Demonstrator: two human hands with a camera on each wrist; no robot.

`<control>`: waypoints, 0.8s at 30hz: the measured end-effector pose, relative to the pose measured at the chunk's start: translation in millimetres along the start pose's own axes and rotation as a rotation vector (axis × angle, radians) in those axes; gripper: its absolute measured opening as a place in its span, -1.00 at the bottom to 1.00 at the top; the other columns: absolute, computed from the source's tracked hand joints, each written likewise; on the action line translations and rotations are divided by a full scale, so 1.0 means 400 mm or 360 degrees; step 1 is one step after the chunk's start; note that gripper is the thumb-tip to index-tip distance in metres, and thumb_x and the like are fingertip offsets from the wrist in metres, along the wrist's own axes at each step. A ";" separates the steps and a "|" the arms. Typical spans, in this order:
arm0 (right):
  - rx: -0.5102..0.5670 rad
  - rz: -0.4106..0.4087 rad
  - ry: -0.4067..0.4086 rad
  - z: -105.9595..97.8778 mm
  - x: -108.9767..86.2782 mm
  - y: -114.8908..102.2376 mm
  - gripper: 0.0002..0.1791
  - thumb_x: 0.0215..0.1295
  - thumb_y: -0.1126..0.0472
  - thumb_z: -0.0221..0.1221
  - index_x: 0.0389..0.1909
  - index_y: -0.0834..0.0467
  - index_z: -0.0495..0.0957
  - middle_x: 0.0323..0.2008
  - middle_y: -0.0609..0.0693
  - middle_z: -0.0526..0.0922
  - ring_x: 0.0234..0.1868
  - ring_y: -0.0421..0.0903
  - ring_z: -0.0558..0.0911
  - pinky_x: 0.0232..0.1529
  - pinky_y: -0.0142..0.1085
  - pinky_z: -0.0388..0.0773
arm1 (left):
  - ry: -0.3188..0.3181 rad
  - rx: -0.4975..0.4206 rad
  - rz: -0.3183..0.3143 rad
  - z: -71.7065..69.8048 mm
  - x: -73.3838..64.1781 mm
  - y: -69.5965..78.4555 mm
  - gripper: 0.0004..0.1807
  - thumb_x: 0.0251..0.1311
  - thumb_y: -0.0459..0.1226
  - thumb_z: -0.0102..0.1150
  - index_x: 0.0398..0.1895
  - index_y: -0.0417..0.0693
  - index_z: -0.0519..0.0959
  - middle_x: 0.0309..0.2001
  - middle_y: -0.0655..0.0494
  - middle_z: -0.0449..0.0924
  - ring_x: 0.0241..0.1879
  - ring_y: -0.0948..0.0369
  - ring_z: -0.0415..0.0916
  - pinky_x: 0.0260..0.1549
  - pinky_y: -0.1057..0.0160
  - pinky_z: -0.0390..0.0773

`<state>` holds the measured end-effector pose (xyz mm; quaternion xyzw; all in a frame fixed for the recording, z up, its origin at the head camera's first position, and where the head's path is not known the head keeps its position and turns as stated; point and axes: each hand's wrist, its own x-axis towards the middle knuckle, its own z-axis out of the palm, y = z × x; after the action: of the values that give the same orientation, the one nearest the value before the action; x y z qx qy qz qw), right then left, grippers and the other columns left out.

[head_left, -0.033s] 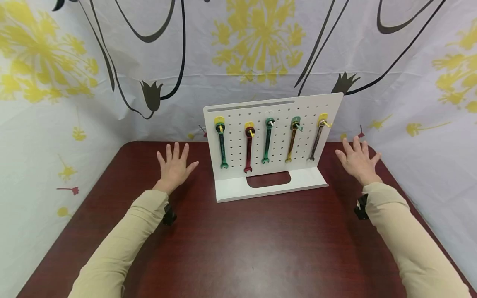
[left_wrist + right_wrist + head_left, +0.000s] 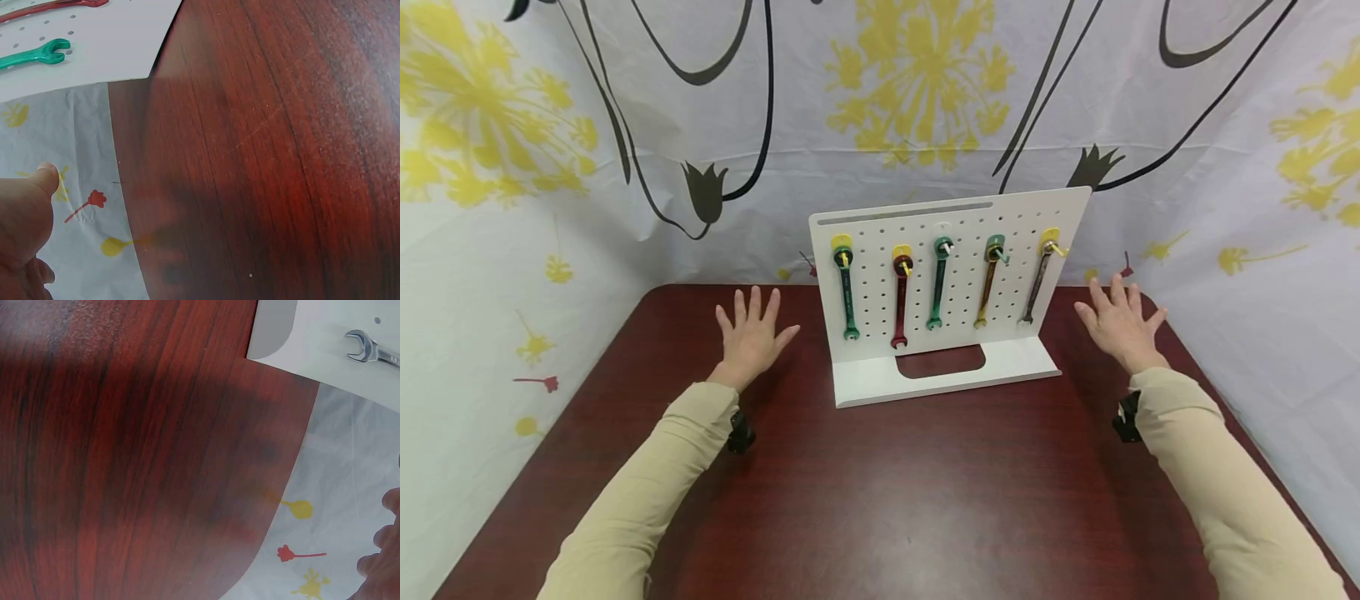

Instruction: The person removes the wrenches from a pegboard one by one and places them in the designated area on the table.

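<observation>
One reddish-brown worktop [image 2: 910,492] carries a white pegboard [image 2: 867,385] near its far edge. The left hand [image 2: 748,340] and right hand [image 2: 1123,332], fingers spread wide and holding nothing, flank the board, apart from it. Five wrenches hang on it, left to right: green one [image 2: 848,300], red one [image 2: 901,305], second green one [image 2: 937,290], gold one [image 2: 987,287], silver one [image 2: 1037,283], each ring end on a small hook [image 2: 1059,250].
</observation>
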<state>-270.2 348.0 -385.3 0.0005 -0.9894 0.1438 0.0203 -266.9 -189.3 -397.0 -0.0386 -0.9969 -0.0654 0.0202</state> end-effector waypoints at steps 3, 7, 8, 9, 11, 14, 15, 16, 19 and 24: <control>0.0001 0.0003 -0.0008 0.003 0.001 0.001 -0.24 0.46 -0.24 -0.45 0.47 0.17 -0.26 0.41 0.37 -0.44 0.39 0.38 -0.43 0.08 0.54 -0.55 | -0.0006 -0.0001 -0.0003 0.002 0.000 -0.001 -0.18 0.36 0.14 -0.19 0.50 -0.05 -0.19 0.47 -0.24 -0.36 0.43 -0.21 -0.53 0.29 -0.36 -0.49; 0.0011 0.0011 -0.0018 0.008 0.000 0.005 -0.24 0.46 -0.24 -0.45 0.47 0.15 -0.28 0.41 0.37 -0.46 0.39 0.38 -0.42 0.08 0.55 -0.53 | -0.0007 -0.0008 -0.0004 0.006 0.001 -0.005 -0.18 0.36 0.14 -0.19 0.49 -0.06 -0.18 0.47 -0.24 -0.36 0.43 -0.21 -0.53 0.29 -0.36 -0.49; 0.0017 0.0013 -0.0017 0.010 0.000 0.006 -0.24 0.46 -0.24 -0.44 0.47 0.15 -0.28 0.41 0.37 -0.46 0.39 0.38 -0.41 0.08 0.55 -0.53 | -0.0006 -0.0005 -0.0003 0.007 0.001 -0.006 -0.17 0.36 0.15 -0.19 0.49 -0.06 -0.18 0.47 -0.24 -0.36 0.43 -0.21 -0.53 0.29 -0.36 -0.49; 0.0024 0.0016 -0.0016 0.011 -0.001 0.007 -0.24 0.46 -0.24 -0.44 0.47 0.15 -0.28 0.41 0.37 -0.46 0.39 0.38 -0.40 0.08 0.55 -0.52 | -0.0005 -0.0005 -0.0003 0.009 0.001 -0.007 -0.17 0.36 0.15 -0.19 0.49 -0.06 -0.18 0.47 -0.25 -0.35 0.43 -0.21 -0.53 0.29 -0.36 -0.49; 0.0046 0.0022 0.0001 0.009 -0.003 0.009 -0.25 0.47 -0.23 -0.41 0.47 0.16 -0.26 0.41 0.38 -0.43 0.39 0.39 -0.39 0.09 0.55 -0.51 | 0.0008 -0.0011 0.0003 0.008 0.002 -0.007 -0.17 0.36 0.15 -0.18 0.49 -0.07 -0.17 0.47 -0.25 -0.34 0.43 -0.21 -0.52 0.29 -0.36 -0.48; 0.0083 0.0024 0.0048 0.008 -0.008 0.013 -0.25 0.47 -0.20 -0.35 0.46 0.19 -0.20 0.41 0.40 -0.36 0.40 0.39 -0.35 0.12 0.54 -0.48 | 0.0029 -0.0036 0.0017 0.006 0.002 -0.007 -0.18 0.36 0.14 -0.18 0.49 -0.07 -0.16 0.47 -0.25 -0.33 0.43 -0.21 -0.51 0.28 -0.37 -0.47; 0.0105 0.0021 0.0070 0.009 -0.010 0.015 -0.26 0.48 -0.18 -0.33 0.46 0.20 -0.18 0.41 0.40 -0.34 0.40 0.39 -0.33 0.13 0.53 -0.46 | 0.0049 -0.0061 0.0026 0.004 0.001 -0.006 -0.18 0.36 0.13 -0.17 0.49 -0.08 -0.15 0.47 -0.25 -0.32 0.43 -0.22 -0.49 0.29 -0.37 -0.46; 0.0135 0.0018 0.0093 0.010 -0.012 0.016 -0.26 0.48 -0.17 -0.30 0.46 0.21 -0.16 0.41 0.41 -0.32 0.41 0.38 -0.30 0.14 0.52 -0.45 | 0.0077 -0.0095 0.0039 0.002 0.001 -0.006 -0.19 0.36 0.12 -0.16 0.49 -0.08 -0.12 0.47 -0.26 -0.29 0.43 -0.22 -0.47 0.29 -0.37 -0.44; 0.0236 -0.0010 0.0191 0.015 -0.019 0.016 -0.29 0.49 -0.10 -0.22 0.44 0.27 -0.08 0.41 0.42 -0.22 0.40 0.40 -0.19 0.19 0.49 -0.36 | 0.0194 -0.0287 0.0093 -0.006 -0.001 -0.005 -0.23 0.36 0.06 -0.09 0.47 -0.10 -0.05 0.46 -0.26 -0.20 0.44 -0.20 -0.37 0.32 -0.35 -0.33; 0.0387 -0.0102 0.0482 0.033 -0.030 0.008 -0.43 0.45 0.10 -0.06 0.30 0.40 0.18 0.27 0.48 0.17 0.28 0.44 0.13 0.20 0.38 0.03 | 0.0448 -0.0799 0.0224 -0.026 -0.001 0.007 -0.33 0.36 -0.07 -0.01 0.42 -0.17 0.11 0.42 -0.23 0.02 0.43 -0.11 -0.08 0.35 -0.18 0.04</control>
<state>-258.6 347.4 -399.5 0.0128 -0.9499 0.2599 0.1732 -265.9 -187.9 -386.4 -0.1019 -0.9318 -0.3130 0.1526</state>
